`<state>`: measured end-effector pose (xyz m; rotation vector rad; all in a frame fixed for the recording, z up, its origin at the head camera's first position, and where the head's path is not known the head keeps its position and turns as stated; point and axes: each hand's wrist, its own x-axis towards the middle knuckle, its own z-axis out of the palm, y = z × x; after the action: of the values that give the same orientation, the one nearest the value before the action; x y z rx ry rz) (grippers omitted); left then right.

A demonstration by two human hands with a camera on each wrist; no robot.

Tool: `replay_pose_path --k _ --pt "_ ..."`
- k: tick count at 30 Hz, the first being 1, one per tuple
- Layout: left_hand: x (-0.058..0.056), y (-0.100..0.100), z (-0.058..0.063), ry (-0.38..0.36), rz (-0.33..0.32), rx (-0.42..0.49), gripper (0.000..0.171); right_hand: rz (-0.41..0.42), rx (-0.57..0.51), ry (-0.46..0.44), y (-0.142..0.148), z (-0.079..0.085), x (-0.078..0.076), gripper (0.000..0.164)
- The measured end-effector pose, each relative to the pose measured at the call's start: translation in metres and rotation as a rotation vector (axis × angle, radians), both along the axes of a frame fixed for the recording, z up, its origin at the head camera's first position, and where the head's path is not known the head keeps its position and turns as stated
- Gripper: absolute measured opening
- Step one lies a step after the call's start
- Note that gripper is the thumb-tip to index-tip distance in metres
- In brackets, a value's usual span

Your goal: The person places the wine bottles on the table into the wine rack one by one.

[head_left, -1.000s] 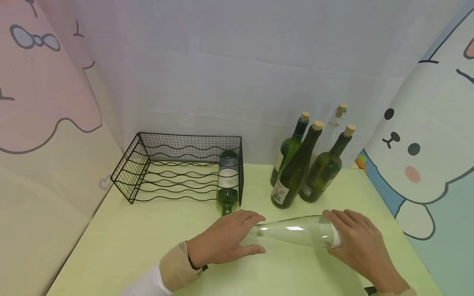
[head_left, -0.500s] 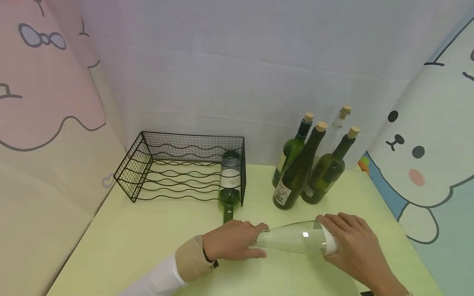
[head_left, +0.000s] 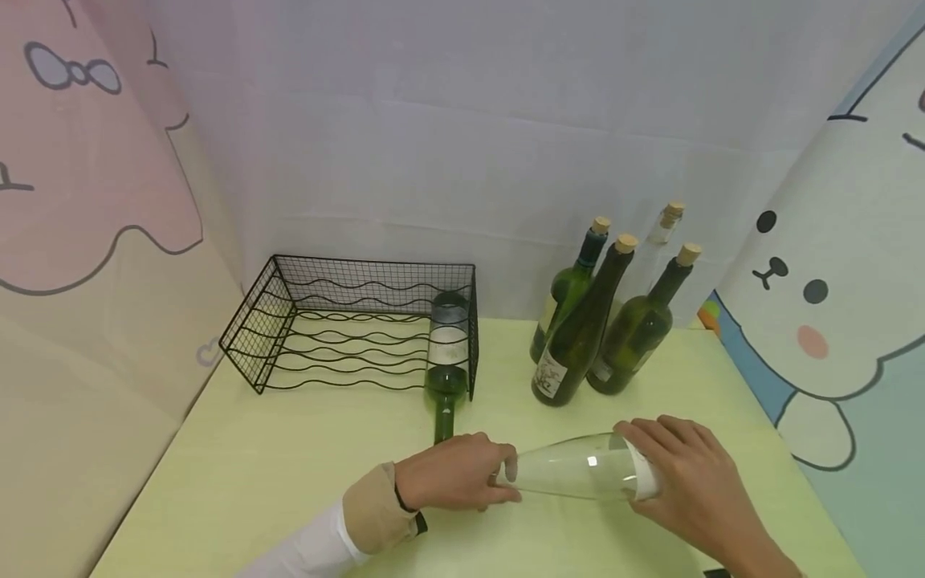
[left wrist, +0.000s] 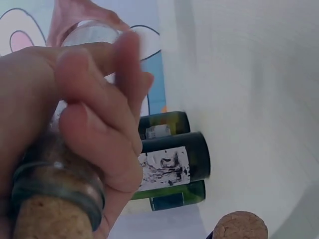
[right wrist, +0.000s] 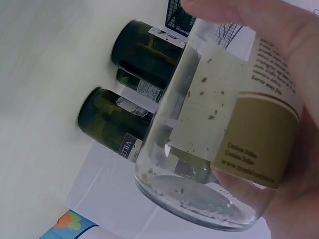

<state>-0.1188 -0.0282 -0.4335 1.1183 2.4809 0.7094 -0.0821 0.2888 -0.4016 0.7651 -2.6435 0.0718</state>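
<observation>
A clear glass bottle (head_left: 574, 466) lies on its side above the table, neck to the left. My right hand (head_left: 690, 478) grips its base end; in the right wrist view a tan and white label (right wrist: 259, 134) shows under that hand. My left hand (head_left: 462, 474) has its fingers curled round the neck, and a cork (left wrist: 52, 219) sticks out of the bottle mouth in the left wrist view. Just beyond the left hand, a green wine bottle (head_left: 446, 381) lies at the right end of a black wire rack (head_left: 347, 389), its neck pointing toward me.
Several corked bottles stand upright at the back right, among them a dark labelled bottle (head_left: 578, 345), a green bottle (head_left: 567, 289) and an olive bottle (head_left: 632, 333). Behind them rises a clear bottle (head_left: 666, 225). A pale cloth (head_left: 433, 177) hangs behind the table (head_left: 289, 457).
My left hand has moved slightly right along the neck, and its fingers have closed round it. The clear bottle has shifted a little left and toward me with the right hand.
</observation>
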Motion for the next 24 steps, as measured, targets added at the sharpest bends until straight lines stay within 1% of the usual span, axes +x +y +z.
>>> replay_pose_path --k 2,5,8,14,16,21,24 --pt "0.0 -0.001 -0.001 0.005 0.005 0.019 0.021 0.001 -0.013 -0.002 -0.001 0.0 0.001 0.092" --pt "-0.001 -0.004 -0.003 0.032 0.017 0.035 0.024 -0.007 -0.028 -0.017 -0.003 0.0 0.002 0.093" --pt "-0.001 -0.004 -0.006 0.032 0.027 0.042 0.027 -0.013 -0.038 -0.022 -0.004 -0.001 0.002 0.093" --pt "-0.005 -0.007 -0.009 0.057 -0.01 0.056 0.028 -0.022 -0.06 -0.039 -0.003 -0.007 0.002 0.093" --pt "-0.006 -0.008 -0.008 0.037 -0.024 0.068 0.029 -0.03 -0.068 -0.052 -0.003 -0.009 0.002 0.093" --pt "-0.007 -0.012 -0.007 -0.044 -0.041 0.093 0.029 -0.034 -0.093 -0.067 -0.001 -0.013 0.004 0.094" --pt "-0.008 -0.017 -0.006 -0.058 -0.041 0.103 0.028 -0.043 -0.139 -0.088 0.001 -0.014 0.006 0.093"
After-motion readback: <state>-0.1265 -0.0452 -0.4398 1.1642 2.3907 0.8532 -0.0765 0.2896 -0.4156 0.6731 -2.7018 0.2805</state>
